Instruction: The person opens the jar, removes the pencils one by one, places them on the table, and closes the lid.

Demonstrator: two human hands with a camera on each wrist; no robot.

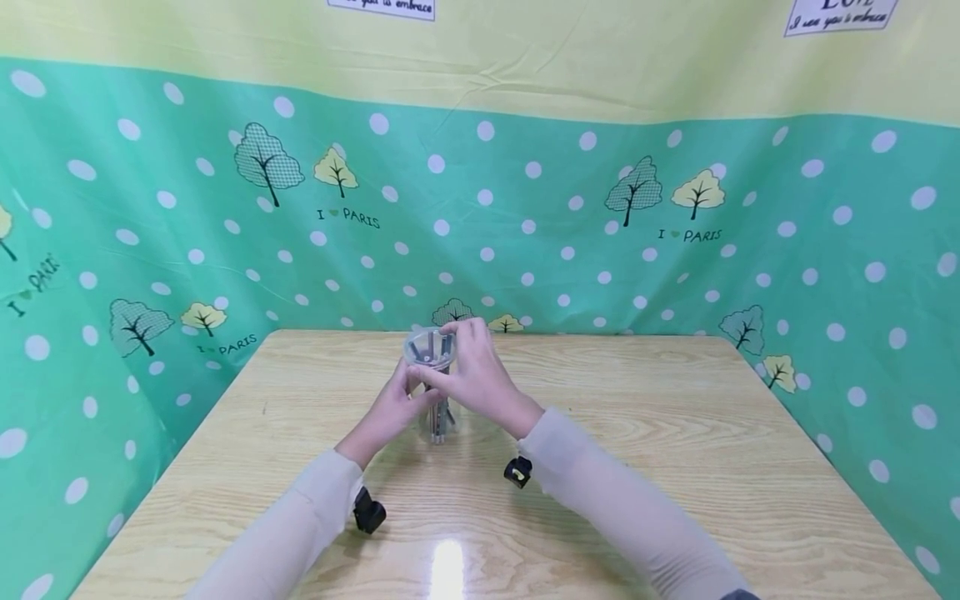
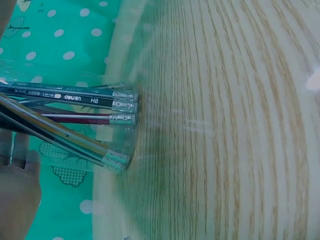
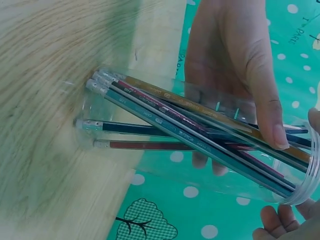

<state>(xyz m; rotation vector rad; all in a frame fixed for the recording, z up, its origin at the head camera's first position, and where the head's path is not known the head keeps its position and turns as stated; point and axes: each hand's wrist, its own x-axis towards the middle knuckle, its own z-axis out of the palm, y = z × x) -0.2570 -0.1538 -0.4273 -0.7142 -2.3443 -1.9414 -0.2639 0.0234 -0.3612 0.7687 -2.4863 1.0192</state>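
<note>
A clear plastic jar (image 3: 220,185) stands upright between my hands, its base right at the tabletop. Inside it lean several pencils (image 3: 155,117), mostly dark with brown and reddish ones among them, metal-banded ends down. My left hand (image 1: 390,412) grips the jar's side, thumb across the front and fingers behind in the right wrist view. At the top is a round, clear lid (image 1: 430,354). My right hand (image 1: 483,375) holds the lid's rim with curled fingers and thumb; only its fingertips show in the right wrist view.
The jar is on a light wood-grain table (image 1: 675,433). Behind and beside it hangs a green dotted cloth (image 1: 525,225) with tree prints. Black wrist cameras sit under both sleeves, close above the tabletop.
</note>
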